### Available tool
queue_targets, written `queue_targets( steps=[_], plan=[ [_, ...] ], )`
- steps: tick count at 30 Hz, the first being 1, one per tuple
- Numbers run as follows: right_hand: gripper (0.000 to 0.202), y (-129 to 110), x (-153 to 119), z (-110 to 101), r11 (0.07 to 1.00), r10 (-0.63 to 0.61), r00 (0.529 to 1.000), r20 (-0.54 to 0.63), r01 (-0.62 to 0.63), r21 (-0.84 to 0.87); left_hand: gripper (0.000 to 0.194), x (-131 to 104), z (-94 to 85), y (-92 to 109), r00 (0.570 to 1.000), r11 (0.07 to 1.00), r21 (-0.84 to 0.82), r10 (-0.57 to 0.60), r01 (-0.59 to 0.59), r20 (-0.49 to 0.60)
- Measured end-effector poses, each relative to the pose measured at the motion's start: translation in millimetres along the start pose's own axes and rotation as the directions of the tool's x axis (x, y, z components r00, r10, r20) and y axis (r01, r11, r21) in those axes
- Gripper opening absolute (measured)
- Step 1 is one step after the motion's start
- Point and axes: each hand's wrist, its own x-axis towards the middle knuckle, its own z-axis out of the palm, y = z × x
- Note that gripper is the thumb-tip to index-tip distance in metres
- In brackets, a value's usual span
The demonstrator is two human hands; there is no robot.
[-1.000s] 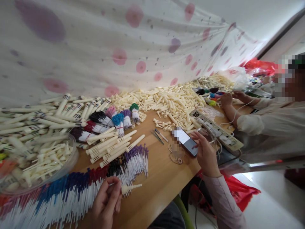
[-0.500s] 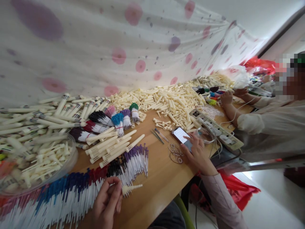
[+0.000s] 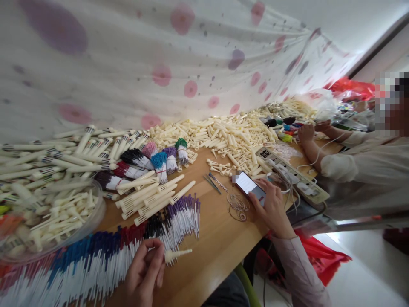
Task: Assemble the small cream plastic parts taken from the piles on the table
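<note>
My left hand (image 3: 147,270) is closed at the table's front, pinching a cream plastic piece (image 3: 177,254) whose thin tip points right. Around the phone (image 3: 247,185), which lies on the table, my right hand (image 3: 270,207) curls at its right edge, thumb over the screen. Rows of white refills with coloured ends (image 3: 188,213) fan out beyond and left of my left hand. Cream pen barrels (image 3: 153,196) lie behind them, near bundled refills (image 3: 159,164). Rubber bands (image 3: 237,207) and thin metal tools (image 3: 214,183) rest left of the phone.
A clear tub (image 3: 96,213) of cream parts stands at left. Cream parts (image 3: 223,134) are heaped along the curtain (image 3: 128,64). A power strip (image 3: 294,175) with cables lies right of the phone. Another person (image 3: 358,166) sits at the right, hands over the table.
My right hand has shifted from fingers over the screen to the phone's right side, with the thumb on it. The view has moved slightly; my left hand keeps its pinch.
</note>
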Motion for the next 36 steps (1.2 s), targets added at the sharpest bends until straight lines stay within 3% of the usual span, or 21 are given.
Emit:
queue_targets(
  steps=[6, 18, 25, 36],
  plan=[
    [0.071, 1.8, -1.5, -5.5, 0.999, -0.024, 0.999, 0.024, 0.023, 0.042, 0.046, 0.8, -2.8, -2.0, 0.999, 0.999, -0.014, -0.045, 0.044, -0.015],
    [0.064, 0.4, -5.4, 10.9, 1.000, -0.004, 0.978, 0.208, 0.000, 0.016, 0.044, 1.0, -2.8, -1.1, 0.998, 0.999, -0.003, -0.043, 0.043, -0.047],
    [0.072, 4.2, -9.9, 5.0, 0.999, -0.027, 0.999, 0.040, 0.029, -0.037, 0.041, 1.4, -4.6, -1.9, 0.999, 1.000, 0.003, -0.025, 0.025, -0.030],
    [0.069, 9.3, -19.9, 1.3, 0.998, 0.025, 0.997, 0.076, -0.021, -0.055, 0.044, -0.4, -2.8, 0.3, 0.998, 0.999, 0.010, -0.043, 0.043, -0.037]
  ],
)
